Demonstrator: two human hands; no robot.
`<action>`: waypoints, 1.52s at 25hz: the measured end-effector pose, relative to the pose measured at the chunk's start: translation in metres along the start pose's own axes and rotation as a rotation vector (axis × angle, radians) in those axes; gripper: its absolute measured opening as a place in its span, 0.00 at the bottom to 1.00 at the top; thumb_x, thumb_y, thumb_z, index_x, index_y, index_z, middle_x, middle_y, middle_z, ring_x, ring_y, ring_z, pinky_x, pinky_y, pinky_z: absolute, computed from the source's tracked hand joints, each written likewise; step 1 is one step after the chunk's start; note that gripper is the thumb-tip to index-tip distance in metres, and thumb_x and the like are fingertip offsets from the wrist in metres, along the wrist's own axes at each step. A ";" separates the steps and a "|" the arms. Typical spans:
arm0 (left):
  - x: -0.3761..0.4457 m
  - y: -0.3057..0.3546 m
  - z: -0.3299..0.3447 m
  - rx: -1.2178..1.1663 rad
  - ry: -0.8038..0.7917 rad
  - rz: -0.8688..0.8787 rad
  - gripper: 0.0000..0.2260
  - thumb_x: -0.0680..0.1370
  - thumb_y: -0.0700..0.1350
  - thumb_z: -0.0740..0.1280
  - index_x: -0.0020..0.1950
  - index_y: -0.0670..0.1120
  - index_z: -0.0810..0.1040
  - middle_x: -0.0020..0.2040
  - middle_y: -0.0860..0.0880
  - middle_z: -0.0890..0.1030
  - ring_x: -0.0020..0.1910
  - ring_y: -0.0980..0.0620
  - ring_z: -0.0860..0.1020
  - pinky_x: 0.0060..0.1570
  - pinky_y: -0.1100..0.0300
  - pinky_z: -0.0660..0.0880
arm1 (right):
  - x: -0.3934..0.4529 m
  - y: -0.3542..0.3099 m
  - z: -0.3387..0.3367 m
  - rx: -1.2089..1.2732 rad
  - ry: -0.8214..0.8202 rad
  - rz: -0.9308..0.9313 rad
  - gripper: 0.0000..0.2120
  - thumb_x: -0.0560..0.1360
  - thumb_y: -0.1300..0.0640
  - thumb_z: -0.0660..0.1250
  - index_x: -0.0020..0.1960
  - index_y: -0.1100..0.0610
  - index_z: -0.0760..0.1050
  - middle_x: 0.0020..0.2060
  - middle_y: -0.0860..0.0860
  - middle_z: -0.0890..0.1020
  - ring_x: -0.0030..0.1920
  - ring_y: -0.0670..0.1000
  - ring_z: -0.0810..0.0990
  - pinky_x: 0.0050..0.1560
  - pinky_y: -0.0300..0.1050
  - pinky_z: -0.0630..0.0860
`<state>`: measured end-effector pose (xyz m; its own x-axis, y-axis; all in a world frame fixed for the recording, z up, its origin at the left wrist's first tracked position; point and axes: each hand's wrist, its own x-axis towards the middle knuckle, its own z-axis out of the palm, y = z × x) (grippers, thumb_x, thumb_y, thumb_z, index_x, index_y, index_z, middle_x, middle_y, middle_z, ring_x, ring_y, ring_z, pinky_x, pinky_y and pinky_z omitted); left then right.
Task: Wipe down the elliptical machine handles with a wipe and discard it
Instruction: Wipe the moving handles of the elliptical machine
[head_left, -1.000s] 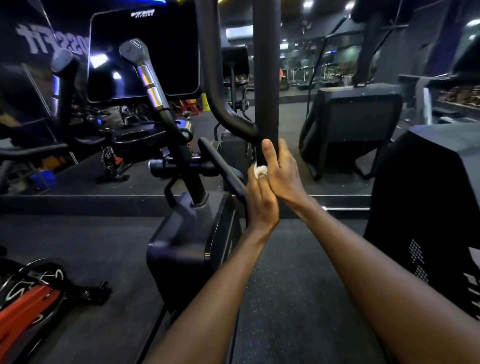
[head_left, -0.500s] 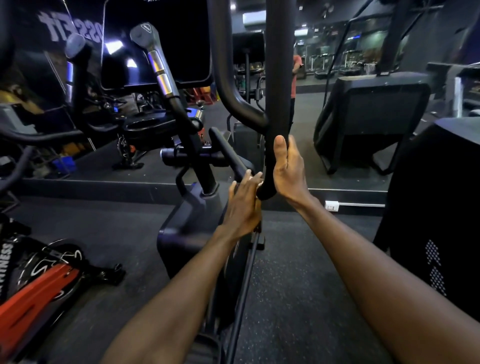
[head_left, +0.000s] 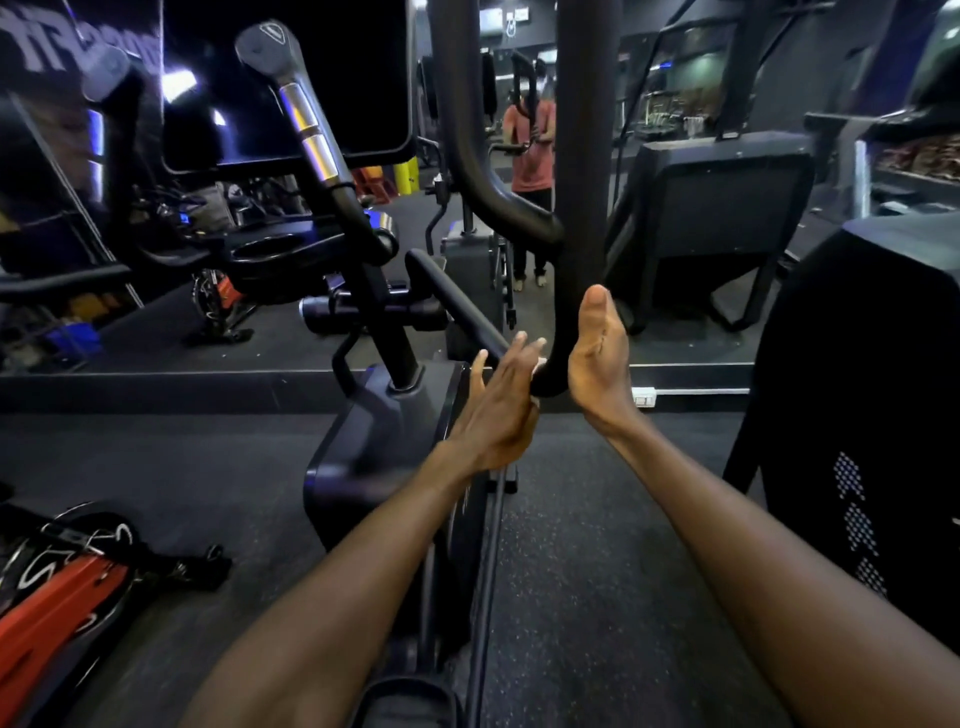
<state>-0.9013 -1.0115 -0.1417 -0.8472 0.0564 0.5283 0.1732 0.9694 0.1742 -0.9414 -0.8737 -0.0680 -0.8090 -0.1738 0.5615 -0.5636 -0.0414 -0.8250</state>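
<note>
The right hand (head_left: 597, 364) wraps the lower curved end of the tall matte-black tubular handle (head_left: 579, 208) of the elliptical machine; only its thumb and palm edge show, the fingers hidden behind the tube. Just beside it, on the tube's other side, the left hand (head_left: 501, 410) has fairly straight fingers, and a small sliver of white wipe (head_left: 540, 365) peeks out between its fingertips and the tube; most of the wipe is covered, so whether it is pinched or only pressed flat cannot be told. The handle's top is cut off by the frame edge. Further left of the left hand rises one shorter black handle with two silver metal bands (head_left: 306, 130); the logo on its cap is too blurred to read. Beyond both hands, a mirror shows one person in a reddish shirt (head_left: 532, 150). White lettering at the top left is reversed and cut off, unreadable.
</note>
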 end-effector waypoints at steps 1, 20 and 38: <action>0.005 -0.009 -0.002 0.043 -0.007 -0.013 0.34 0.74 0.34 0.63 0.75 0.48 0.51 0.80 0.47 0.52 0.80 0.50 0.43 0.74 0.35 0.40 | -0.002 -0.001 -0.001 -0.059 0.018 0.015 0.27 0.81 0.37 0.43 0.44 0.56 0.70 0.39 0.51 0.73 0.38 0.44 0.71 0.43 0.41 0.70; 0.052 -0.100 -0.009 0.325 -0.167 0.118 0.34 0.76 0.52 0.68 0.78 0.47 0.58 0.81 0.49 0.52 0.80 0.45 0.41 0.71 0.28 0.43 | -0.010 -0.024 0.079 -1.392 -0.627 -0.217 0.16 0.77 0.59 0.64 0.63 0.64 0.73 0.55 0.60 0.80 0.55 0.60 0.80 0.53 0.53 0.77; 0.101 -0.188 -0.005 0.299 -0.082 -0.124 0.33 0.78 0.40 0.63 0.80 0.46 0.51 0.81 0.51 0.41 0.79 0.47 0.38 0.72 0.34 0.39 | 0.069 0.045 0.156 -1.160 -0.453 0.101 0.37 0.76 0.54 0.66 0.76 0.68 0.53 0.66 0.62 0.73 0.62 0.61 0.77 0.56 0.56 0.74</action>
<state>-1.0170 -1.1889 -0.1172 -0.8923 -0.0594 0.4476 -0.0788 0.9966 -0.0249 -0.9972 -1.0407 -0.0764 -0.8569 -0.4581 0.2364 -0.5032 0.8429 -0.1904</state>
